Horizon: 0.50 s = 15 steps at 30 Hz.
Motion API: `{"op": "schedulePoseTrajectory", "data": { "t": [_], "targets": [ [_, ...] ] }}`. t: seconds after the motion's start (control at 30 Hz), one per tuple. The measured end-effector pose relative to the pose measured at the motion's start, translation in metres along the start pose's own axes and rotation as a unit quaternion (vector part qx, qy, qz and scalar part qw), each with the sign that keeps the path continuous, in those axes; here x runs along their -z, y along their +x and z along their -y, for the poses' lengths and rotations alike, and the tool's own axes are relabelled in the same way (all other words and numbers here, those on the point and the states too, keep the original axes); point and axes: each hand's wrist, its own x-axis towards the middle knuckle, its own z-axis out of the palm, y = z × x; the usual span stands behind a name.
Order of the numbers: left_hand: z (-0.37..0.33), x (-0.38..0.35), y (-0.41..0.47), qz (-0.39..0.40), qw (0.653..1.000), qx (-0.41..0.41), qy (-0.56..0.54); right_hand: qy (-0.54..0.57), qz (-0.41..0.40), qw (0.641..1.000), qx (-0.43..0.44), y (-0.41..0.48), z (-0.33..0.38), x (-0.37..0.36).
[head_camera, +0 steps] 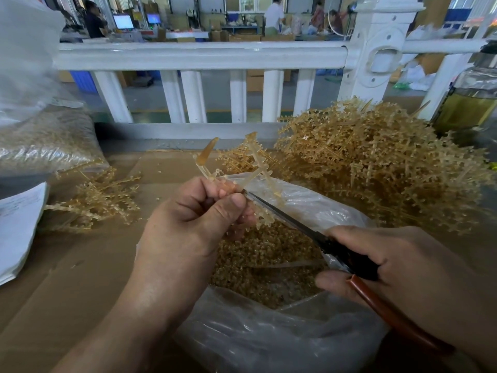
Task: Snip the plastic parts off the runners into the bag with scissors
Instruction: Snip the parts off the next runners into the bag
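My left hand (193, 219) grips a translucent amber runner (258, 168) above the open clear plastic bag (269, 337). Small parts still line the runner's lower branch, and its sprue sticks up to the left. My right hand (398, 265) holds scissors (309, 230) with dark blades and a reddish-brown handle. The blade tips reach up to the runner beside my left thumb. Many small amber cut parts (263, 262) fill the bag.
A big heap of uncut runners (376, 168) lies at the right. A smaller pile of runners (99, 200) sits at the left on the cardboard-covered table (80, 278). A filled bag (45, 141), white papers (18, 224), a bottle (468, 98) and a white railing (201, 55) surround the work area.
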Motion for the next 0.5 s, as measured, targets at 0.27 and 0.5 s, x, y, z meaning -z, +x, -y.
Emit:
{"op": "schedulePoseTrajectory", "data": {
  "t": [0.27, 0.5],
  "targets": [
    [0.0024, -0.0008, -0.0004, -0.011, 1.000, -0.010, 0.015, -0.015, -0.015, 1.000, 0.010, 0.0001, -0.0012, 0.0003],
    [0.0022, -0.0015, -0.0015, -0.021, 1.000, -0.009, 0.005, -0.028, -0.014, 0.999, 0.010, -0.0001, 0.0014, 0.0007]
  ]
}}
